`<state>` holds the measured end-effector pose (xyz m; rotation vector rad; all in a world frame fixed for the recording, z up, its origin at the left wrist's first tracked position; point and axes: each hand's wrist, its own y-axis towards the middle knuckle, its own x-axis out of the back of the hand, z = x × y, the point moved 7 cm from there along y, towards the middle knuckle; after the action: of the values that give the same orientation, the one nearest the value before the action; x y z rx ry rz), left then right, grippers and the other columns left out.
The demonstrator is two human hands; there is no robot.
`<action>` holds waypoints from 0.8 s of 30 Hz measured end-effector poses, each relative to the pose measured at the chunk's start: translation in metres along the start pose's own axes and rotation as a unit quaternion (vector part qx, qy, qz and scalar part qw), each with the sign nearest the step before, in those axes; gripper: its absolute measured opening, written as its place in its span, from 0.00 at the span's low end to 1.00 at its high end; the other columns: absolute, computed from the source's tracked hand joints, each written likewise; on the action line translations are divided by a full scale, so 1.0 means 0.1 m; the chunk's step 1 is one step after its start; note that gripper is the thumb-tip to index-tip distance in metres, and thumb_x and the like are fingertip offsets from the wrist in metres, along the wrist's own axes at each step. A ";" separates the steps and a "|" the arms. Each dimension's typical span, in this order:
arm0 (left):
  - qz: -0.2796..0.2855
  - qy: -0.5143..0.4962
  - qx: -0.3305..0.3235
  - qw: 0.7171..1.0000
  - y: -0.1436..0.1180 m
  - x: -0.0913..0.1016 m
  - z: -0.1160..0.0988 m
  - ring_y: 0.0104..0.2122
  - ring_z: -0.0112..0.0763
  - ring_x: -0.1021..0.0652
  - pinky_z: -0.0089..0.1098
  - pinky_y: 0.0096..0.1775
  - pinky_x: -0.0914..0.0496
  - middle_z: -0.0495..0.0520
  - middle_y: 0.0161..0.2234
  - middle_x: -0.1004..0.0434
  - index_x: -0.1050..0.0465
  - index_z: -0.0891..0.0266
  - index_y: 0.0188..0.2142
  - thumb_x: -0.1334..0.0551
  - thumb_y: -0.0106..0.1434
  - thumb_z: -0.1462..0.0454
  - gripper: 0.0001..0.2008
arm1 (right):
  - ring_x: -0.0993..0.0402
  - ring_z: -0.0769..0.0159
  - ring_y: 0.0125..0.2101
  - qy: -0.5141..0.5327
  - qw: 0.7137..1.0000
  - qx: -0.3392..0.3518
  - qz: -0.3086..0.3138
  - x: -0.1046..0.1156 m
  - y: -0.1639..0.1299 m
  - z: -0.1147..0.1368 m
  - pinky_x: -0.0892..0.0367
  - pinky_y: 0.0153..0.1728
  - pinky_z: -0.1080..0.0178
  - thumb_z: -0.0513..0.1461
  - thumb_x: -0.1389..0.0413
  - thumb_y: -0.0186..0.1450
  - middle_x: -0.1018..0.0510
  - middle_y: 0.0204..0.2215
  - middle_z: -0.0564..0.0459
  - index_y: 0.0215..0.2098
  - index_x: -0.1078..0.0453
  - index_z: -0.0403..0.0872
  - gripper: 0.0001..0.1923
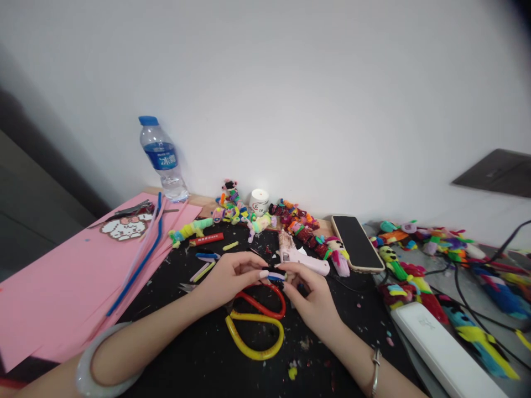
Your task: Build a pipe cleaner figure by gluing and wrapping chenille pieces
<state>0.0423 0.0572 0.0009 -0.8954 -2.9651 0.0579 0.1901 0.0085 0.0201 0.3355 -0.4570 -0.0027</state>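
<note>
Between both sets of fingertips is a small bundle of fuzzy pipe cleaner pieces (275,275), in lilac, blue and black. My left hand (230,276) pinches its left end with thumb and forefinger. At the other end, my right hand (312,296) pinches it too, its curled fingers partly hidden. Just below lie scissors (254,354) with one red and one yellow handle loop; their blades pass under my left hand. Short cut pipe cleaner pieces (203,272) in blue, lilac and yellow lie left of that hand. A pink glue gun (305,260) lies behind my right hand.
Pink sheets (53,287) with long pipe cleaners (139,265) cover the left. A water bottle (162,160) leans on the wall. Behind stand a white cup (259,202) and fuzzy figures (232,213). At right are a phone (357,243), white box (443,354), more figures (394,262) and cables.
</note>
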 end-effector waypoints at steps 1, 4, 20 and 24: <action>0.004 -0.011 0.000 1.000 0.00 -0.01 0.00 0.31 0.30 0.21 0.28 0.35 0.28 0.51 0.30 0.21 0.28 0.64 0.35 0.37 0.56 0.63 0.08 | 0.32 0.69 0.23 -0.005 1.000 -0.001 -0.003 0.00 0.00 -0.01 0.33 0.25 0.67 0.33 0.46 0.59 0.26 0.25 0.55 0.40 0.29 0.46 0.11; 0.015 -0.046 0.000 0.999 0.01 -0.03 0.01 0.33 0.31 0.21 0.30 0.37 0.27 0.53 0.34 0.21 0.30 0.64 0.38 0.37 0.57 0.64 0.09 | 0.28 0.67 0.27 -0.003 1.000 -0.015 -0.008 0.00 0.01 -0.05 0.31 0.29 0.65 0.34 0.47 0.61 0.23 0.29 0.52 0.39 0.28 0.46 0.10; 0.008 0.037 -0.009 0.999 -0.02 -0.01 -0.05 0.30 0.31 0.21 0.28 0.34 0.28 0.52 0.29 0.20 0.26 0.64 0.35 0.38 0.58 0.62 0.08 | 0.30 0.68 0.25 0.002 1.000 -0.020 0.001 -0.01 0.00 -0.01 0.34 0.26 0.67 0.34 0.46 0.60 0.24 0.28 0.53 0.39 0.29 0.47 0.09; 0.001 -0.006 -0.012 1.000 -0.01 -0.01 -0.04 0.31 0.31 0.20 0.28 0.35 0.27 0.52 0.30 0.21 0.28 0.63 0.38 0.42 0.62 0.60 0.10 | 0.27 0.65 0.31 0.033 0.998 -0.045 -0.007 0.01 0.00 -0.09 0.32 0.31 0.66 0.36 0.48 0.62 0.22 0.31 0.52 0.38 0.28 0.48 0.08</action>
<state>0.0422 0.0559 0.0049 -0.9043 -2.9820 0.0271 0.1948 0.0110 0.0129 0.2492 -0.3878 -0.0263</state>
